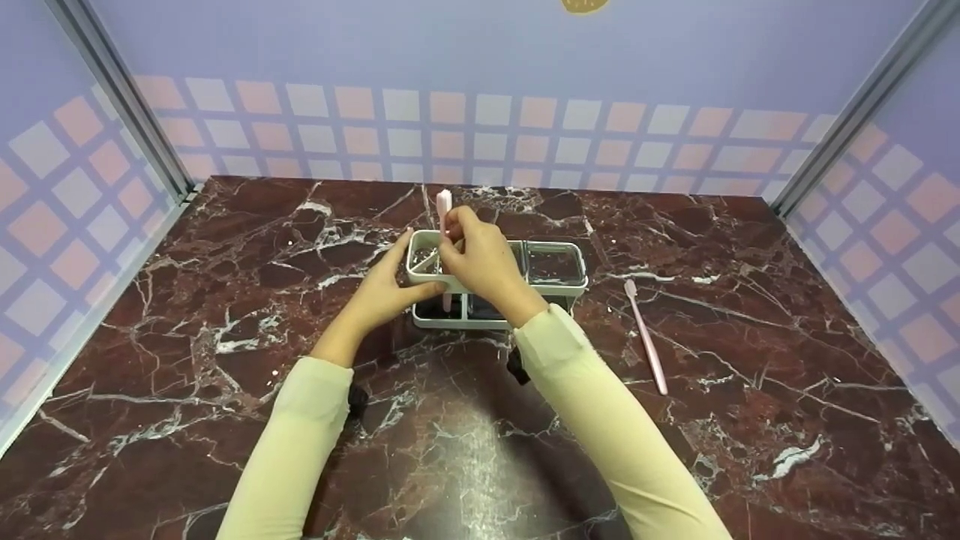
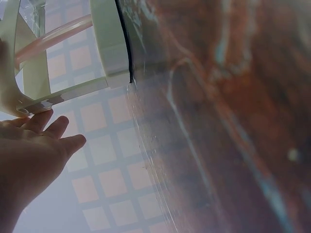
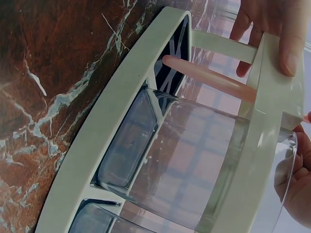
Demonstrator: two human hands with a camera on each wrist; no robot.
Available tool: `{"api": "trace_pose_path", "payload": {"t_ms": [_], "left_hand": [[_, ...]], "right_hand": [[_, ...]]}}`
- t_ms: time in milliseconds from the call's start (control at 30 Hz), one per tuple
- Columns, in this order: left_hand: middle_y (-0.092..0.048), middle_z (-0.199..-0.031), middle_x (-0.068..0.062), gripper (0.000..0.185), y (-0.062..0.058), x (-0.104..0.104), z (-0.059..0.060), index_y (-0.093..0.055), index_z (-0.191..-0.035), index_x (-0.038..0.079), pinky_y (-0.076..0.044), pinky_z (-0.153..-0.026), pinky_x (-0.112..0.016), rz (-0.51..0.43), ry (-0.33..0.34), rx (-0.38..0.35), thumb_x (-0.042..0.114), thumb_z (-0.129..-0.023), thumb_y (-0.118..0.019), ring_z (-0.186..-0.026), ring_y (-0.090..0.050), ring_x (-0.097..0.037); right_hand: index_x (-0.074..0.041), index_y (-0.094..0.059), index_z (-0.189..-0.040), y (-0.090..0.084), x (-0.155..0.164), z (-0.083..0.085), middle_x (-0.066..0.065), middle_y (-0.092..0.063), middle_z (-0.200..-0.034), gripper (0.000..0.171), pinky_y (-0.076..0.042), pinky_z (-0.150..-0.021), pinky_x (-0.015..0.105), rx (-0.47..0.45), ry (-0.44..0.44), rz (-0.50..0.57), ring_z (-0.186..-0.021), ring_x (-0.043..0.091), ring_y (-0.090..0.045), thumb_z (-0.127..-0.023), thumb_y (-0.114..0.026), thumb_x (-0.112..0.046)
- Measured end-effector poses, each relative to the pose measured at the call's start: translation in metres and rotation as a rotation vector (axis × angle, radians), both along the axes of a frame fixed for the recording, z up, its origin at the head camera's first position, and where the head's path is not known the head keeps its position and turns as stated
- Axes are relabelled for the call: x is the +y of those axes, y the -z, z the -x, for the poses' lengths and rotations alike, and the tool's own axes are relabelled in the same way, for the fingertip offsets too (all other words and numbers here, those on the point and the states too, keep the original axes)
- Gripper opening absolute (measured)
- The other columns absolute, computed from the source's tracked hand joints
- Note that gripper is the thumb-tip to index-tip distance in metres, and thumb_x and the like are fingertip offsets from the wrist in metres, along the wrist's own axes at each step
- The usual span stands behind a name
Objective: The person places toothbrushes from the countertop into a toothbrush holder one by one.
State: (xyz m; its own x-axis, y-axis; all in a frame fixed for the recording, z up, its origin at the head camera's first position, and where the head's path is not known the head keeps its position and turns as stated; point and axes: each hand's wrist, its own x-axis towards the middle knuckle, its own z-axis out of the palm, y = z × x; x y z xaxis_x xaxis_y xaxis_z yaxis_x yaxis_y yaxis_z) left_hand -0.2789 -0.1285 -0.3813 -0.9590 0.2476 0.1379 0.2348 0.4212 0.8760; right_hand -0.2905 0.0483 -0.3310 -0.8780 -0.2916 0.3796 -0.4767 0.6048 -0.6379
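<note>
A white toothbrush holder [image 1: 561,289] with an upper and a lower frame stands on the table. My left hand [image 1: 381,294] holds its left end, thumb on the front of the upper rim and fingers behind; the right wrist view shows this too. With finger and thumb my right hand [image 1: 484,255] pinches a pink toothbrush [image 1: 444,204] just below its upright head. Its handle [image 3: 209,77] runs down through the left compartment, the end at the lower frame [image 3: 109,121]. Clear cups [image 3: 189,155] sit in the compartments to the right, partly covered by my right hand in the head view.
A second pink toothbrush [image 1: 646,341] lies on the dark red marbled table [image 1: 225,450], right of the holder. Checked walls [image 1: 495,135] enclose the back and both sides, with metal posts [image 1: 825,112] at the corners.
</note>
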Motion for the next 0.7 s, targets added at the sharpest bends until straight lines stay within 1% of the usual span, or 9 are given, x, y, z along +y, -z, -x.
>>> {"api": "trace_pose_path", "payload": {"t_ms": [167,367,600,667,700], "left_hand": [[-0.026,-0.156,-0.019,0.1,-0.0004,0.0006,-0.0001,-0.015,-0.156,0.012,-0.025,-0.116,-0.05,0.0,0.005,-0.001,0.033,-0.081,-0.078,-0.138,-0.033,-0.035],[-0.026,-0.156,-0.017,0.099,0.0002,0.0007,0.0006,-0.015,-0.156,0.014,-0.024,-0.116,-0.049,-0.002,0.01,-0.006,0.034,-0.082,-0.078,-0.14,-0.031,-0.034],[-0.027,-0.156,-0.017,0.098,0.0017,-0.0012,0.0013,-0.015,-0.156,0.015,-0.023,-0.116,-0.051,-0.004,0.015,-0.003,0.034,-0.082,-0.077,-0.14,-0.031,-0.034],[-0.03,-0.154,-0.017,0.098,0.001,-0.0011,0.001,-0.017,-0.156,0.015,-0.025,-0.115,-0.05,-0.006,0.016,-0.002,0.034,-0.082,-0.078,-0.138,-0.034,-0.034],[-0.032,-0.153,-0.018,0.097,-0.0043,0.0002,-0.0028,-0.018,-0.155,0.014,-0.026,-0.115,-0.05,-0.009,0.017,-0.01,0.032,-0.082,-0.078,-0.136,-0.036,-0.034]], "right_hand": [[-0.001,-0.056,-0.111,0.0004,-0.0007,0.0005,0.01,-0.071,-0.096,0.022,-0.055,-0.074,0.027,-0.001,0.006,-0.007,-0.081,0.017,-0.068,-0.09,-0.058,-0.008],[-0.004,-0.057,-0.112,-0.0003,0.0,0.0009,0.007,-0.071,-0.097,0.023,-0.054,-0.076,0.028,-0.026,0.027,-0.021,-0.082,0.016,-0.068,-0.09,-0.057,-0.01],[-0.004,-0.057,-0.115,0.0002,0.0007,0.0013,0.008,-0.072,-0.098,0.025,-0.054,-0.078,0.029,-0.036,0.008,-0.028,-0.082,0.017,-0.068,-0.092,-0.057,-0.012],[-0.004,-0.057,-0.115,0.0,0.002,0.0013,0.008,-0.071,-0.098,0.025,-0.054,-0.076,0.03,-0.035,0.006,-0.032,-0.08,0.017,-0.067,-0.092,-0.057,-0.012],[-0.004,-0.057,-0.115,-0.0003,0.0027,0.0011,0.008,-0.071,-0.097,0.025,-0.053,-0.075,0.03,-0.036,0.006,-0.032,-0.079,0.017,-0.067,-0.092,-0.057,-0.012]]}}
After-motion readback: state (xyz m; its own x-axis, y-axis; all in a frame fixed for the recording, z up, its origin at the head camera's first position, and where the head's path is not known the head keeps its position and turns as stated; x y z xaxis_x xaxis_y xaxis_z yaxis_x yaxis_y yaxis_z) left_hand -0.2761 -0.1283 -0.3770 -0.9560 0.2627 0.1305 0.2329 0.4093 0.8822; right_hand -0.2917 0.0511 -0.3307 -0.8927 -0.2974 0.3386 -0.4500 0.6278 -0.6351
